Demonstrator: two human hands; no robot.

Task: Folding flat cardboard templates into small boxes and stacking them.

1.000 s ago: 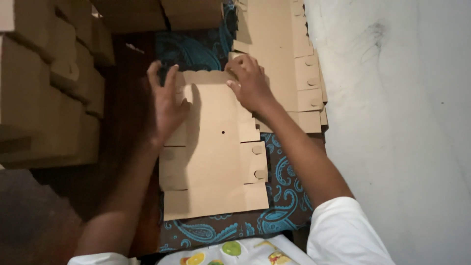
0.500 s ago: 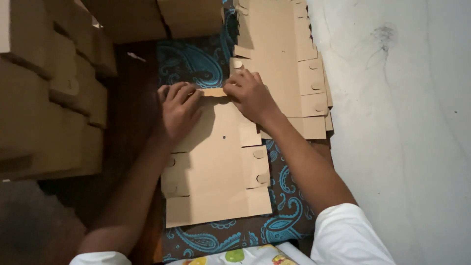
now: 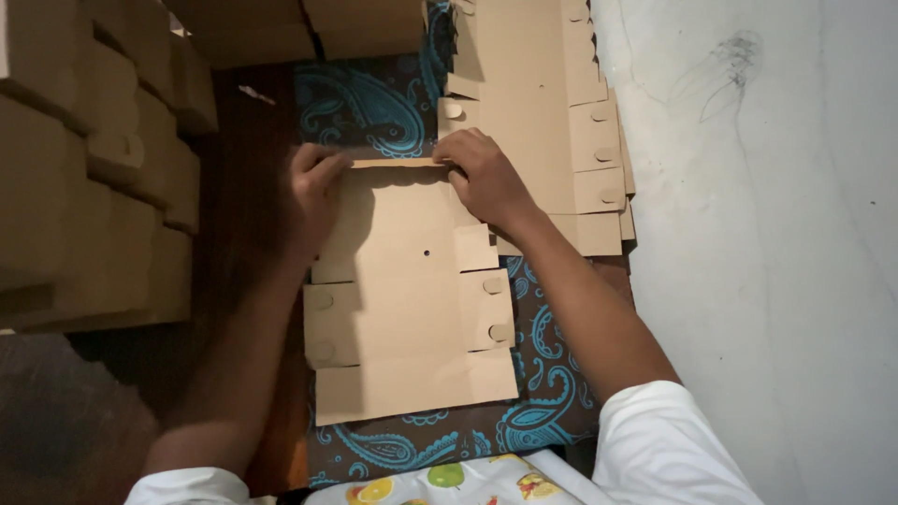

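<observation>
A flat brown die-cut cardboard box blank [image 3: 412,290] lies on the blue paisley-patterned mat [image 3: 552,374], near its middle. The left hand [image 3: 313,192] and right hand [image 3: 482,178] pinch the blank's narrow far-edge flap [image 3: 398,163], fingers closed on it. A stack of similar blanks [image 3: 543,112] lies at the mat's far right corner.

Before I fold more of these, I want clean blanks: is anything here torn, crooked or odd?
Nothing stands out. The flat cardboard blank lies square on the paisley cloth, with no tears visible. The left hand and right hand press its far flap evenly. The stack of blanks looks tidy.
</observation>
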